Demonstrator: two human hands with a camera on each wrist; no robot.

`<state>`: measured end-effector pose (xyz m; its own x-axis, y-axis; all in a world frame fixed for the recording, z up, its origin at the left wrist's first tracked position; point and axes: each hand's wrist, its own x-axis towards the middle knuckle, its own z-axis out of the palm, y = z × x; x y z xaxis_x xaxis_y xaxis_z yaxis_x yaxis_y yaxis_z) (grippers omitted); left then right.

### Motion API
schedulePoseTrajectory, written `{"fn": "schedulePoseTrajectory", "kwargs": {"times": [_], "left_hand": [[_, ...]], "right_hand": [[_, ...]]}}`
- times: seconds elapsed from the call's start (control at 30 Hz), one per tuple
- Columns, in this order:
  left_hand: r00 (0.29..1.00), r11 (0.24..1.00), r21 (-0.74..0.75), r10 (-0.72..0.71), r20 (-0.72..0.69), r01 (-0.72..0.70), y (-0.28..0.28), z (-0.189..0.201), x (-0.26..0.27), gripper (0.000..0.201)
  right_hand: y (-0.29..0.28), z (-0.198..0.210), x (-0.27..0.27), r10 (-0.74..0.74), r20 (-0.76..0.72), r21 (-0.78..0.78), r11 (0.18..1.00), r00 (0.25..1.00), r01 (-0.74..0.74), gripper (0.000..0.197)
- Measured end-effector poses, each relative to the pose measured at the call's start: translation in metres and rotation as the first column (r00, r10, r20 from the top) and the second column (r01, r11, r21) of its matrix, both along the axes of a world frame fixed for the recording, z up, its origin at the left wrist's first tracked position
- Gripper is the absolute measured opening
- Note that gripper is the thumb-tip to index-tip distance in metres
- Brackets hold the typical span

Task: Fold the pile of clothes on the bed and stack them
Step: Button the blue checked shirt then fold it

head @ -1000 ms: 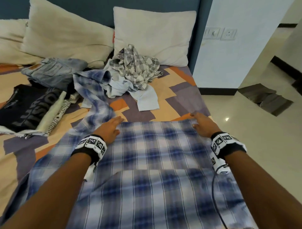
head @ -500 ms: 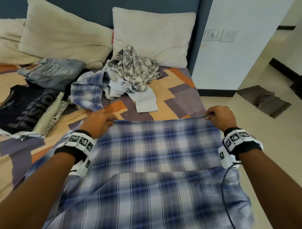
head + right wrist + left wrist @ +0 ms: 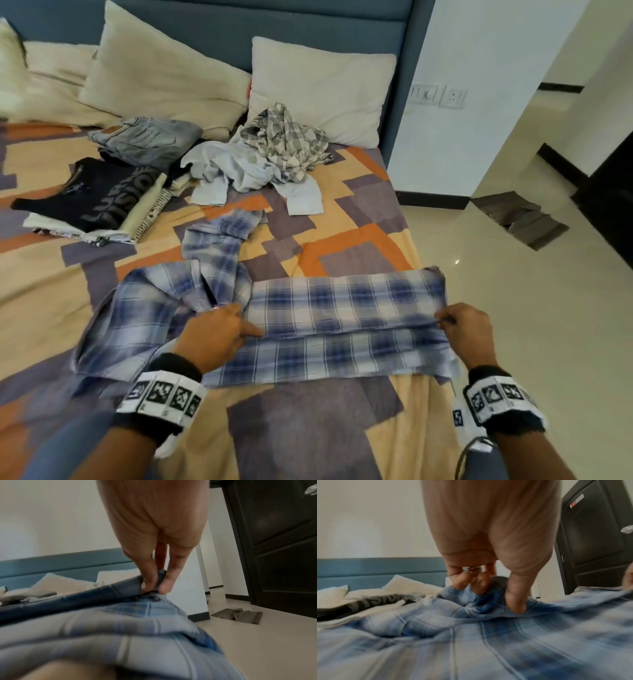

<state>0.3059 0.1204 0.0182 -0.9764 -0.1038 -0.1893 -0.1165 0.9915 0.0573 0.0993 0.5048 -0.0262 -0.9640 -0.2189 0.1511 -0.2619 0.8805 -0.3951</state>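
A blue plaid shirt (image 3: 342,308) lies across the near part of the bed, its far part doubled back over the near part. My left hand (image 3: 219,329) pinches the folded edge at its left end, beside a loose sleeve (image 3: 212,246) trailing away. My right hand (image 3: 459,325) pinches the same edge at the right end; the right wrist view shows finger and thumb clamping the dark fold (image 3: 154,584). In the left wrist view my fingers (image 3: 515,601) dig into the plaid cloth (image 3: 488,635). A grey checked shirt (image 3: 287,140) and a pale blue garment (image 3: 239,168) lie crumpled near the pillows.
Folded clothes sit at the left: a dark printed T-shirt (image 3: 92,192) on top of a stack, and folded jeans (image 3: 144,137) behind. Pillows (image 3: 322,85) lean on the blue headboard. The bed's right edge (image 3: 414,246) drops to a tiled floor with a grey mat (image 3: 520,219).
Both hands gripped the shirt's far edge and pulled it back toward me, doubling the shirt over itself. The left sleeve dragged along and now trails on the bedspread.
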Motion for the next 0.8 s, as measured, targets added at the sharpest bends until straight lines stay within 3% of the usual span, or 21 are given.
{"fn": "schedulePoseTrajectory", "kwargs": {"times": [0.1,0.2,0.23,0.3,0.33,0.4,0.47,0.57,0.63,0.73,0.8], "left_hand": [[0.994,0.990,-0.114,0.093,0.063,-0.085,0.014,-0.003,0.003,0.034],[0.976,0.964,-0.234,0.160,0.150,-0.122,0.025,-0.002,0.001,0.027],[0.977,0.956,-0.268,0.163,0.141,-0.121,0.032,0.000,-0.001,0.026],[0.995,0.962,-0.254,0.087,-0.046,-0.096,0.045,0.001,-0.015,0.018],[0.989,0.977,-0.205,0.027,-0.143,-0.056,0.050,-0.002,-0.025,0.016],[0.983,0.998,0.068,0.010,-0.182,0.003,0.060,-0.013,-0.046,0.024],[0.999,0.962,0.269,0.047,-0.020,-0.040,0.072,-0.035,-0.065,0.046],[0.966,0.967,0.186,0.129,0.224,-0.173,0.088,-0.077,-0.068,0.074],[0.957,0.965,0.165,0.161,0.241,-0.203,0.091,-0.093,-0.067,0.077],[0.946,0.962,0.173,0.158,0.283,-0.212,0.088,-0.097,-0.070,0.082],[0.936,0.958,0.179,0.160,0.314,-0.224,0.087,-0.099,-0.072,0.084]], "right_hand": [[-0.008,-0.004,0.008,-0.112,0.059,0.185,0.978,0.992,0.099,0.019],[-0.017,0.001,0.012,-0.217,0.122,0.424,0.894,0.969,0.147,0.020],[-0.020,0.004,0.012,-0.223,0.104,0.462,0.874,0.969,0.151,0.020],[-0.029,0.004,0.007,-0.167,-0.029,0.401,0.901,0.986,0.164,0.021],[-0.035,0.003,0.005,-0.101,-0.098,0.304,0.944,0.990,0.127,0.021],[-0.055,0.002,0.004,0.097,-0.187,0.100,0.992,0.978,-0.079,0.023],[-0.081,-0.005,0.006,0.328,-0.022,0.021,0.945,0.945,-0.327,0.032],[-0.105,-0.022,-0.001,0.523,0.351,0.195,0.770,0.777,-0.607,0.078],[-0.095,-0.029,-0.022,0.448,0.489,0.335,0.696,0.749,-0.635,0.090],[-0.060,-0.022,-0.067,0.151,0.523,0.400,0.825,0.839,-0.398,0.068],[-0.041,-0.011,-0.092,-0.006,0.394,0.393,0.905,0.919,-0.162,0.066]]}}
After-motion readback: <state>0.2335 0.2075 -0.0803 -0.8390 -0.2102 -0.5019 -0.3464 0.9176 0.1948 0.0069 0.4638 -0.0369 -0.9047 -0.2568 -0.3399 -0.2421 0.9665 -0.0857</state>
